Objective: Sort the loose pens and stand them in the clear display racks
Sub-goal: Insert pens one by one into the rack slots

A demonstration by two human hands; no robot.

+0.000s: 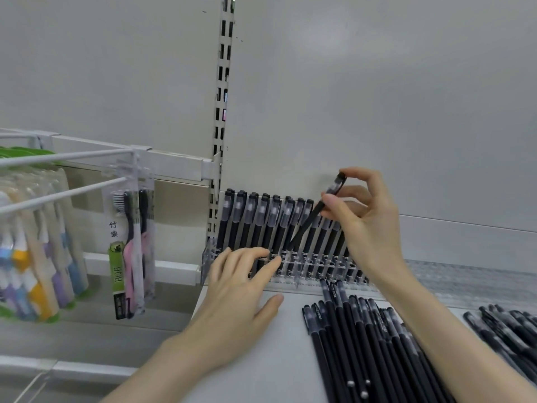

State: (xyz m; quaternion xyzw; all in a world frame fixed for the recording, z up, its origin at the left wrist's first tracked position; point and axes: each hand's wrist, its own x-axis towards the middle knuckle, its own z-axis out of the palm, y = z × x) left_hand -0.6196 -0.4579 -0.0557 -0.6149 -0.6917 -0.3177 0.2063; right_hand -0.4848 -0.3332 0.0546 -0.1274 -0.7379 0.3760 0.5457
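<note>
Toothbrush packs: we see them hanging from white hooks, at nine o'clock of the rack.
Left hand: open and flat on the shelf, with straight fingertips touching the front of the clear rack.
Standing pens: black and capped, upright in the rack at twelve o'clock of our left hand.
Held pen: tilted, cap toward one o'clock, lower tip at the rack's holes.
Right hand: thumb and fingers pinch this pen near its cap.
Loose pens: lying on the shelf at six o'clock of our right hand.
</note>
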